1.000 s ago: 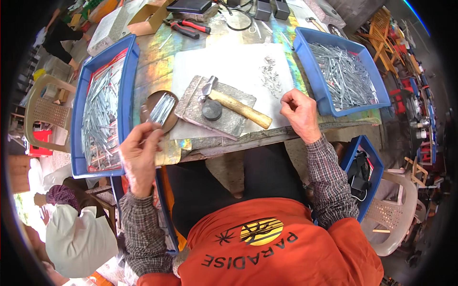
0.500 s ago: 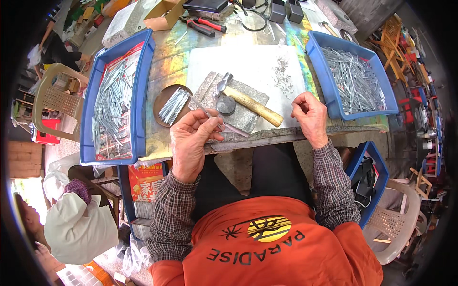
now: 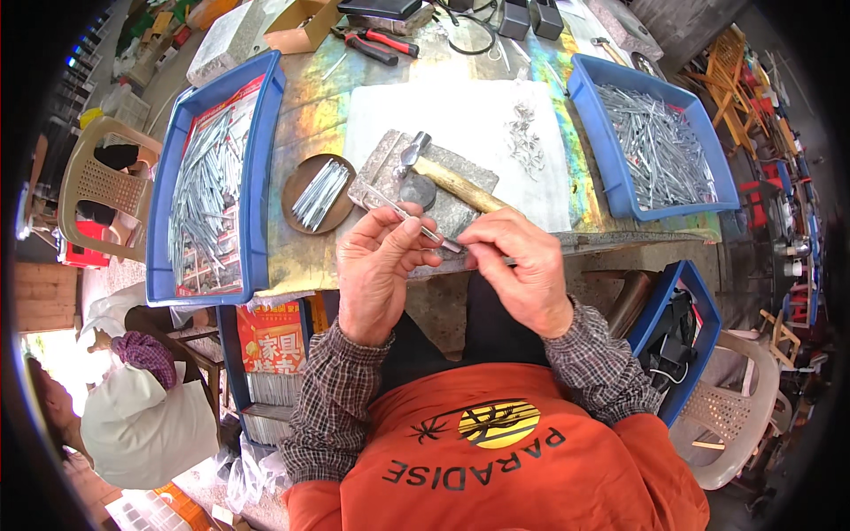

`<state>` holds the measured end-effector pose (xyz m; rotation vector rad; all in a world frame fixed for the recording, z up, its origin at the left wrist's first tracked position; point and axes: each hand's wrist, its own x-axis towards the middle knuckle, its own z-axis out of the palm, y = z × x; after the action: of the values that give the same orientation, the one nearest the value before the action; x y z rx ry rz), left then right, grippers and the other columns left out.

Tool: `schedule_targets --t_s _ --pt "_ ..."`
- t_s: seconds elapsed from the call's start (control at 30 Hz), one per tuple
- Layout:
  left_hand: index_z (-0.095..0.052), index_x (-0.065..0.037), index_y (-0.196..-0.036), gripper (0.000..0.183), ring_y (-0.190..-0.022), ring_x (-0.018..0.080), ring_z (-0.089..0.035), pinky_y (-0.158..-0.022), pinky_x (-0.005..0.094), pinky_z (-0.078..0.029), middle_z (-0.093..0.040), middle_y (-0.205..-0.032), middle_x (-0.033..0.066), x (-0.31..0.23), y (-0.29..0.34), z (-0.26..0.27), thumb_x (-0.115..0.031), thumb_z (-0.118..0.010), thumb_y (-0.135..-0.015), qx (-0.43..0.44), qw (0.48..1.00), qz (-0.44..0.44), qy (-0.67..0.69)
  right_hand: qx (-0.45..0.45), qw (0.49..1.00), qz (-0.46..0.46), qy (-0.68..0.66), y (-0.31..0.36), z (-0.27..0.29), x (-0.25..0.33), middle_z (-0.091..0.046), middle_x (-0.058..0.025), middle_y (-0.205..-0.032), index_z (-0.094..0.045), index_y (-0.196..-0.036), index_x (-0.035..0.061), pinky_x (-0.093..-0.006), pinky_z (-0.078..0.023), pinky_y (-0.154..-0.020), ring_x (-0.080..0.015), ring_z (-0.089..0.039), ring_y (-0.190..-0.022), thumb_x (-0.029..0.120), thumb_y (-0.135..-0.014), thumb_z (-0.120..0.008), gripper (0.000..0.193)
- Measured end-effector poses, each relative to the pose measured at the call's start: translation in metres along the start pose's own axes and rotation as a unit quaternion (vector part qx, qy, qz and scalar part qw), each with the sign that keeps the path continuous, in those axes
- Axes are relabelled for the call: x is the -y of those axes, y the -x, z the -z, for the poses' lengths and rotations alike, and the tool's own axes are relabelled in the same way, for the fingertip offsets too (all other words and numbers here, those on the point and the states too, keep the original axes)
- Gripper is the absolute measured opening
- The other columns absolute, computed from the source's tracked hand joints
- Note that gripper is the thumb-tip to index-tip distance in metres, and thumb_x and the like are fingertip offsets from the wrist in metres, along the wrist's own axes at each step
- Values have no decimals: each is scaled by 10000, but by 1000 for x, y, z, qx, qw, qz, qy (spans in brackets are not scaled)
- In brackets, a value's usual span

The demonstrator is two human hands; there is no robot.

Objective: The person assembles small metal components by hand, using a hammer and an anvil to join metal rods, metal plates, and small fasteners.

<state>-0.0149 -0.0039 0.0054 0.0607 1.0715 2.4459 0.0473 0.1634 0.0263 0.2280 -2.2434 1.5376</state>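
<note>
Pinched in the fingers of my left hand (image 3: 382, 270) is a thin silvery metal rod (image 3: 430, 234), slanting down to the right. My right hand (image 3: 522, 270) is closed at the rod's right end, thumb and forefinger together there; whether it grips the rod or a small piece on it is too small to tell. Just beyond the hands a grey stone block (image 3: 376, 164) lies on a white sheet. Across it rests a hammer (image 3: 452, 181), its handle end hidden behind my right hand. A dark round disc (image 3: 418, 189) sits beside the hammer on the block.
Left of the block, a round brown dish (image 3: 301, 168) holds several metal strips. Blue trays of metal pieces stand at the left (image 3: 266, 177) and right (image 3: 620, 181). Small metal bits (image 3: 524, 142) lie on the sheet. Red-handled pliers (image 3: 376, 46) are farther back. Another person sits at the lower left.
My right hand has moved left and closed at the rod's end. My left hand has shifted slightly right and down with the rod.
</note>
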Motion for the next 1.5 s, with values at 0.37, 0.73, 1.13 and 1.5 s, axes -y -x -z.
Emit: schedule_targets --t_s 0.37,0.73,1.13,1.5 --pt "-565 -1 -1054 141 -802 221 -669 -626 316 -588 -646 -965 161 4 9 0 -18 -564 -914 -6 999 -2 45 -26 1000 5 -18 5 -24 0 -588 -80 -808 -574 -941 14 -265 -469 -572 -156 -590 -669 -110 -775 -601 209" --pt "-543 -4 -1048 136 -840 209 -655 -700 331 -578 -635 -982 150 16 10 -5 -15 -566 -915 0 996 -91 -12 -83 996 -12 -31 8 -34 -1 -572 -70 -768 -558 -870 19 -259 -456 -524 -144 -575 -612 -112 -770 -590 168" --pt "-563 17 -1043 133 -798 198 -661 -735 308 -563 -656 -968 162 20 14 -6 -11 -570 -913 -26 994 -98 46 -111 994 -4 21 4 -34 6 -571 -79 -729 -587 -888 8 -276 -436 -506 -167 -566 -582 -52 -797 -642 122" --pt "-566 25 -1016 107 -804 191 -657 -709 299 -564 -650 -938 146 14 12 -9 -15 -566 -916 -36 993 -112 -7 -52 996 12 67 2 -34 -2 -561 -98 -721 -585 -838 3 -304 -431 -502 -205 -558 -570 -24 -807 -648 76"
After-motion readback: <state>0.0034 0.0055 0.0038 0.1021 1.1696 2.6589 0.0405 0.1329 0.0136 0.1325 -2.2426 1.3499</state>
